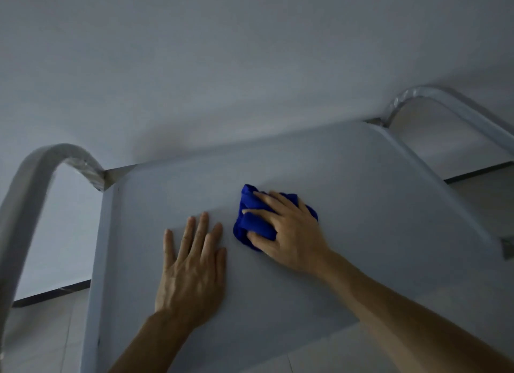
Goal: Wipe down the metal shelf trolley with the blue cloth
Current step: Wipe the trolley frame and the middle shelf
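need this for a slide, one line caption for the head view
Right hand presses a bunched blue cloth on the trolley's top shelf while the left hand rests flat beside it.

Single head-worn wide-angle view, looking forward and down from above. Close over flat grey metal top shelf of trolley, which fills lower frame; edges bend from lens distortion. Plain pale wall fills upper half. Both forearms enter from bottom edge.

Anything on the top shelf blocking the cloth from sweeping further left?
Only the left hand, lying flat on the top shelf just left of the blue cloth under the right hand. Otherwise the shelf looks bare out to its edges.
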`<state>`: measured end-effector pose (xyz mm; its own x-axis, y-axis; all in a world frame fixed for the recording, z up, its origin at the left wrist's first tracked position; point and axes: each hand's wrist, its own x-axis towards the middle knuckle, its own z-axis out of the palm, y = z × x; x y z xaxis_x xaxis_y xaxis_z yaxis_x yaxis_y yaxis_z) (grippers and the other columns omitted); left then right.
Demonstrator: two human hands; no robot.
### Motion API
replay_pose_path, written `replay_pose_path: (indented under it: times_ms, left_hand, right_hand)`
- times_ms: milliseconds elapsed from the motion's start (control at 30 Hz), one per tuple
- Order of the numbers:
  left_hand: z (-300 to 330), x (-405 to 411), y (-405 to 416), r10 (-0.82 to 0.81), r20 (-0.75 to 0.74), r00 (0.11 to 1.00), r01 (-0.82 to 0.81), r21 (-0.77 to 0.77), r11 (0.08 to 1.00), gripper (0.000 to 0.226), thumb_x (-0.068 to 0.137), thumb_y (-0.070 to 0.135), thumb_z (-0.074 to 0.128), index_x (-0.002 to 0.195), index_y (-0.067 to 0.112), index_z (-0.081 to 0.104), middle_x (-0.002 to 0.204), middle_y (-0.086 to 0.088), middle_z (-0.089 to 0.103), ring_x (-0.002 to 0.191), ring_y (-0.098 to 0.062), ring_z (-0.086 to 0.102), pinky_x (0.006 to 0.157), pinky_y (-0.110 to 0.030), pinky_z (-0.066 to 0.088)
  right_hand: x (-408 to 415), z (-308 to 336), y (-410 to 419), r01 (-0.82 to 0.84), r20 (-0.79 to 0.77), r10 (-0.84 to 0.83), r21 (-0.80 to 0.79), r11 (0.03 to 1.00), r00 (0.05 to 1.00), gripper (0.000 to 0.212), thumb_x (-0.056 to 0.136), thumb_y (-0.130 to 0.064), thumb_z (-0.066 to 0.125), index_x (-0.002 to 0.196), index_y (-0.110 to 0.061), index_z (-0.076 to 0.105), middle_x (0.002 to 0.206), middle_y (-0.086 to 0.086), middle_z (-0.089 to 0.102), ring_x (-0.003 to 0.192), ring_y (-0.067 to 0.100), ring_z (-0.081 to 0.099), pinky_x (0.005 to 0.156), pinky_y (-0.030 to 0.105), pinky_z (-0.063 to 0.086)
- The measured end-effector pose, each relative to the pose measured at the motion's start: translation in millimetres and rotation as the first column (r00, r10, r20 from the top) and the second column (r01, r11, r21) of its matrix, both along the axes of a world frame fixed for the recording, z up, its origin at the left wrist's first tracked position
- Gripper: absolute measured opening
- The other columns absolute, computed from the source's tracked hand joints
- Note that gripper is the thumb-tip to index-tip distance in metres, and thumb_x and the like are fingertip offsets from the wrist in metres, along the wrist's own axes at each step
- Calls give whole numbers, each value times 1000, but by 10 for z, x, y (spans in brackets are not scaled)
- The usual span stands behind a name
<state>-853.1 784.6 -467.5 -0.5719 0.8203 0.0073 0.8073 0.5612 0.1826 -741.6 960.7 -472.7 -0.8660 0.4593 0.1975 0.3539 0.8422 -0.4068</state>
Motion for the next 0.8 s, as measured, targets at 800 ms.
replay_pose_path:
  times_ms: [800]
  left_hand:
    - [-178, 16, 26, 41, -66, 997, -32, 136, 990, 44, 102, 38, 24, 143, 27, 36, 159, 1, 25, 147, -17, 17, 119, -50, 11]
  right_hand:
    - [894, -60, -399, -21, -66, 28, 111, 994, 997, 45, 92, -65, 36, 122, -42, 60, 142, -18, 49, 125, 9, 50, 104, 41, 38]
